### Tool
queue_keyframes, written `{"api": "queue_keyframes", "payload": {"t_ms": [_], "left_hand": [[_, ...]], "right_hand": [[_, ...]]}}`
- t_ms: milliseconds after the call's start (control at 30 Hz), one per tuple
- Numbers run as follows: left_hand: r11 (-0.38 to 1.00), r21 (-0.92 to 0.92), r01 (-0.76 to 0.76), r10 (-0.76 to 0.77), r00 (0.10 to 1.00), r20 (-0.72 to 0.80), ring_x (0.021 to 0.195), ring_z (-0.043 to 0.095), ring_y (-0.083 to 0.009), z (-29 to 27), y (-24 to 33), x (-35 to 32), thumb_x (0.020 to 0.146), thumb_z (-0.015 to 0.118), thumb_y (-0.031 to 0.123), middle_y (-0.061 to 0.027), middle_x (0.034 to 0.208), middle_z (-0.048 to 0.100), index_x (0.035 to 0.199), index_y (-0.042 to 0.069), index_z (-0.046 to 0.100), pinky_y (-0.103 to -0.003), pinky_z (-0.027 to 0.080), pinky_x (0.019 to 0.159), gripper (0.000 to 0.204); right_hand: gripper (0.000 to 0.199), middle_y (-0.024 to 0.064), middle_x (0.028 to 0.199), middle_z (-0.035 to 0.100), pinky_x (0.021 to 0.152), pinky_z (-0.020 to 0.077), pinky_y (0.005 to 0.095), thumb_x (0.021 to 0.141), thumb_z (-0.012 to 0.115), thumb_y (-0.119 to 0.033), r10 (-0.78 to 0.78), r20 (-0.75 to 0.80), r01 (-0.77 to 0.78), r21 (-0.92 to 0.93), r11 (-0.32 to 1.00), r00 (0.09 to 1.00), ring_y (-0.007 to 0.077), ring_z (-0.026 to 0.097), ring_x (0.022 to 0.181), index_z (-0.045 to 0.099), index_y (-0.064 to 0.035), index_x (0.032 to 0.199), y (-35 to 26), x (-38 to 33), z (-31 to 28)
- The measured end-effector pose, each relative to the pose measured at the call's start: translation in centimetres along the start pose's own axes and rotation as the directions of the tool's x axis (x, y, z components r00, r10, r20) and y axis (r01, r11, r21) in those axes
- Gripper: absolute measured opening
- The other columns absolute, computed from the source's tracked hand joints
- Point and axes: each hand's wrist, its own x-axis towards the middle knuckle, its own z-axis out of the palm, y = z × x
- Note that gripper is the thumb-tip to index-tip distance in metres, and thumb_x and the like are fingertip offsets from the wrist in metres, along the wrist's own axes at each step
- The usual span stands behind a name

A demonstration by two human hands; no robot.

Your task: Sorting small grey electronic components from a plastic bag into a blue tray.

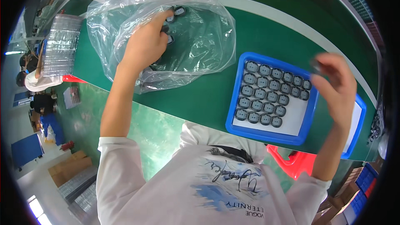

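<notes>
Clear plastic bag on the green bench: I see my left hand reached inside, fingers curled on small dark parts; grip hidden by film, can't tell. Right hand raised over the blue tray, fingertips pinching one dark part, blurred. Tray holds rows of the same parts. Red stool below bench edge.

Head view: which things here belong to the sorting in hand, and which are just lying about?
In use:
- clear plastic bag of small dark parts, left hand in it
- blue tray with rows of parts
- right hand pinching one part

Lying about:
- stack of clear trays
- red stool
</notes>
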Motion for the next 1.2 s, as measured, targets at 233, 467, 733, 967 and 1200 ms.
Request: {"api": "queue_keyframes", "payload": {"t_ms": [233,467,733,967,1200], "left_hand": [[0.996,0.07,-0.061,0.069,0.99,-0.126,0.094,0.067,-0.0406,0.7,-1.2,-0.8,0.083,0.068,0.001,-0.0183,0.106,0.069,0.11,0.007,0.067,-0.045,0.055,0.077,0.028],[0.819,-0.162,-0.55,0.508,0.828,-0.238,0.092,0.067,-0.0325,4.1,4.1,-4.3,0.079,0.068,-0.011,-0.0136,0.109,0.067,0.105,0.003,0.066,-0.038,0.056,0.078,0.029],[0.932,-0.152,-0.328,0.306,0.94,-0.152,0.087,0.066,-0.028,5.5,4.0,-6.9,0.08,0.076,-0.002,-0.0108,0.1,0.064,0.104,0.006,0.07,-0.036,0.055,0.069,0.025],[0.936,-0.192,-0.295,0.238,0.933,-0.27,0.093,0.068,-0.0256,5.4,3.3,-7.4,0.082,0.074,-0.007,-0.0117,0.113,0.067,0.106,0.002,0.071,-0.033,0.056,0.075,0.026],[0.945,-0.043,-0.324,0.29,0.893,-0.344,0.109,0.064,-0.0315,5.7,3.0,-7.0,0.078,0.076,-0.004,-0.0156,0.127,0.061,0.119,0.006,0.068,-0.037,0.053,0.093,0.043]], "right_hand": [[0.036,0.0038,0.114,0.063,0.089,0.0484,0.0258,0.088,0.07,0.0,0.383,-0.332,-0.361,0.13,0.924,0.862,0.0125,0.06,0.104,0.063,-0.0011,0.124,7.4,-14.7,-6.7],[0.038,0.0124,0.109,0.064,0.088,0.0511,0.0324,0.083,0.075,0.003,0.102,-0.331,-0.275,-0.534,0.799,0.938,0.0258,0.064,0.098,0.065,0.0008,0.119,7.3,-17.1,-1.3],[0.021,0.0147,0.119,0.064,0.097,0.0486,0.037,0.086,0.07,0.006,-0.024,-0.355,-0.214,-0.614,0.76,0.935,0.0312,0.062,0.111,0.07,0.0019,0.107,7.0,-18.4,-0.8],[0.019,0.0128,0.114,0.066,0.094,0.0496,0.0359,0.084,0.071,0.006,-0.053,-0.388,-0.198,-0.577,0.792,0.92,0.0296,0.063,0.107,0.07,0.0019,0.103,7.3,-17.9,-0.1],[0.023,0.0122,0.113,0.067,0.094,0.0506,0.0396,0.081,0.073,0.007,-0.077,-0.4,-0.207,-0.619,0.758,0.913,0.031,0.063,0.108,0.071,0.0003,0.103,7.5,-18.6,-0.6]]}}
